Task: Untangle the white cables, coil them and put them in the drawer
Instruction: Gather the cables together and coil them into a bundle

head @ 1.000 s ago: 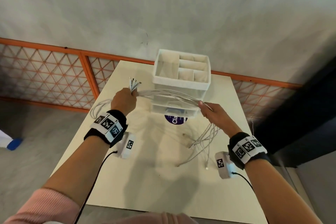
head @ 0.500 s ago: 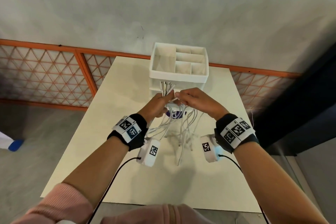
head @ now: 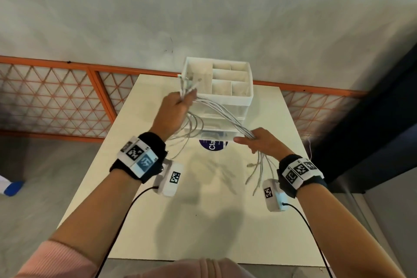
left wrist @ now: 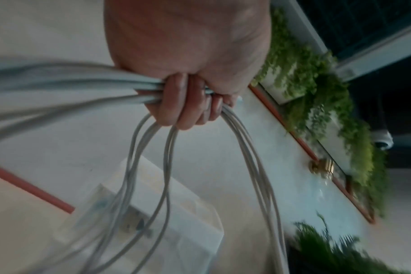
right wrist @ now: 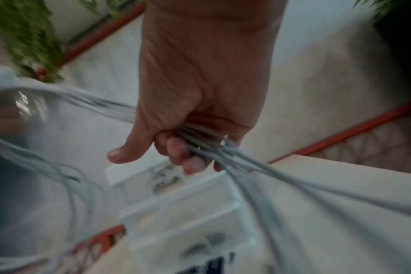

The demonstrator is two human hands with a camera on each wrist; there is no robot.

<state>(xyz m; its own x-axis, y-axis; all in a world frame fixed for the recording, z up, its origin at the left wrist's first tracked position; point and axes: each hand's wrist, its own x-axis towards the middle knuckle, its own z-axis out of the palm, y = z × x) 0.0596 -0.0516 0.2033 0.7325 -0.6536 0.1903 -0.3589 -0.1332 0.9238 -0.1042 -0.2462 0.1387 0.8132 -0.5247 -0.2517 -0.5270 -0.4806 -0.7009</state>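
Overhead, white cables, bundled, sagging

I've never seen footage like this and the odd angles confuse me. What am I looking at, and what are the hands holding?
No machine here: a person wears a head camera and one on each wrist. The head view looks down on a table with a white drawer unit. The left hand grips a bundle of white cables near the plugs; the right hand grips the same bundle further along, loose ends dangling. The two blurry close-ups are the wrist views, looking along each hand at fingers curled round the cables.
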